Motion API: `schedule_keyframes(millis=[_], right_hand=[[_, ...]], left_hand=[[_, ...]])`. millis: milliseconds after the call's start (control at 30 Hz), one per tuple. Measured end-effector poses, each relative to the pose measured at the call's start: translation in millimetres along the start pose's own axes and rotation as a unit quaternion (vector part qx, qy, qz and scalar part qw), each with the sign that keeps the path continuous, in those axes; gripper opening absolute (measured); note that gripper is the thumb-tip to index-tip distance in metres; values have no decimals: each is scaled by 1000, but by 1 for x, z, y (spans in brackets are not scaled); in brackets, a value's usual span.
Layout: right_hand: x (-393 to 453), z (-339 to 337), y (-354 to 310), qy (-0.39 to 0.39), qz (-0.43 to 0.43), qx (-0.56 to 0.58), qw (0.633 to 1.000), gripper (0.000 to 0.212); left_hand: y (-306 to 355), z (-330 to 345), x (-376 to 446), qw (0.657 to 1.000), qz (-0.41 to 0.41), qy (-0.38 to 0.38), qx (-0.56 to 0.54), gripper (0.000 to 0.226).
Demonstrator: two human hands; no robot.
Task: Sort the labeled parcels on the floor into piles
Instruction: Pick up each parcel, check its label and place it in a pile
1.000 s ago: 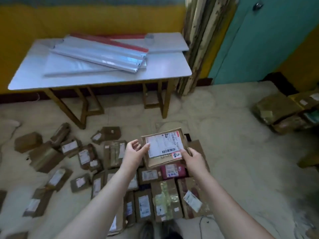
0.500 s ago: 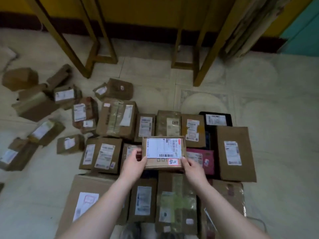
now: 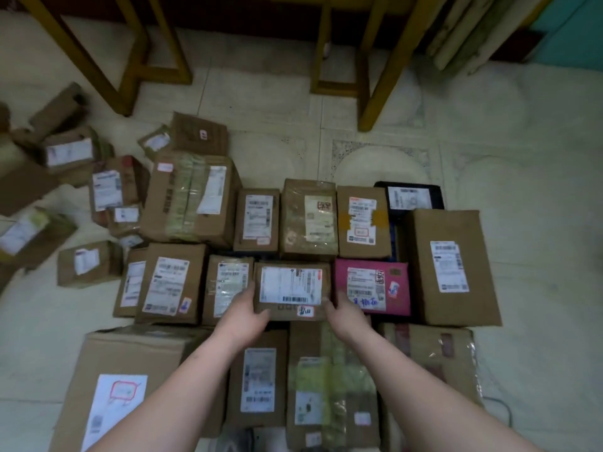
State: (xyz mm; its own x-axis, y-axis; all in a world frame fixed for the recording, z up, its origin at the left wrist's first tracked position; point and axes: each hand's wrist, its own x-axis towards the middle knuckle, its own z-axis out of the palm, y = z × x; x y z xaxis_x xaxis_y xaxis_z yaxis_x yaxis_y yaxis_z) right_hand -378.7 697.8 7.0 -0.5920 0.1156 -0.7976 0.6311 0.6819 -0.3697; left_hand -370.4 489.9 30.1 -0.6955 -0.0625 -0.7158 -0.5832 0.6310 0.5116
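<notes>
A small brown parcel (image 3: 291, 290) with a white barcode label and a red-edged sticker sits low in a gap among the packed rows of parcels. My left hand (image 3: 245, 316) grips its left edge. My right hand (image 3: 344, 313) grips its right edge. A brown labeled parcel (image 3: 227, 287) lies directly left of it, and a pink parcel (image 3: 373, 288) lies directly right. Behind it stand three upright brown parcels, the middle one (image 3: 308, 220) wrapped in clear tape.
A tall brown box (image 3: 452, 265) flanks the pink one, with a black parcel (image 3: 412, 197) behind. Several loose parcels (image 3: 86, 262) scatter at left. A large box (image 3: 130, 383) lies near my left arm. Yellow table legs (image 3: 381, 86) stand beyond.
The view tilted down from the table to the floor. Both hands lowered the small parcel from chest height into the gap between the brown labeled parcel and the pink one.
</notes>
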Motion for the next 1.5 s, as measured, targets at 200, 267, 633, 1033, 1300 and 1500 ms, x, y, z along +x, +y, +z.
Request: schedule_keyframes(millis=[200, 267, 633, 1033, 1300, 1500], right_hand=[[-78, -67, -68, 78, -53, -66, 993, 57], [-127, -102, -106, 104, -69, -77, 989, 61], [-467, -183, -352, 201, -284, -110, 931, 68], [-680, 18, -549, 204, -417, -143, 874, 68], [-710, 203, -622, 128, -462, -277, 833, 70], [-671, 314, -678, 54, -467, -343, 813, 69]], left_hand=[[67, -66, -63, 994, 12, 26, 102, 74], [101, -105, -108, 991, 15, 53, 118, 75], [204, -348, -418, 964, 97, 209, 132, 67], [-12, -579, -599, 933, 29, 329, 142, 64], [-216, -659, -639, 944, -91, 307, 78, 66], [-313, -690, -606, 948, -143, 282, 37, 61]])
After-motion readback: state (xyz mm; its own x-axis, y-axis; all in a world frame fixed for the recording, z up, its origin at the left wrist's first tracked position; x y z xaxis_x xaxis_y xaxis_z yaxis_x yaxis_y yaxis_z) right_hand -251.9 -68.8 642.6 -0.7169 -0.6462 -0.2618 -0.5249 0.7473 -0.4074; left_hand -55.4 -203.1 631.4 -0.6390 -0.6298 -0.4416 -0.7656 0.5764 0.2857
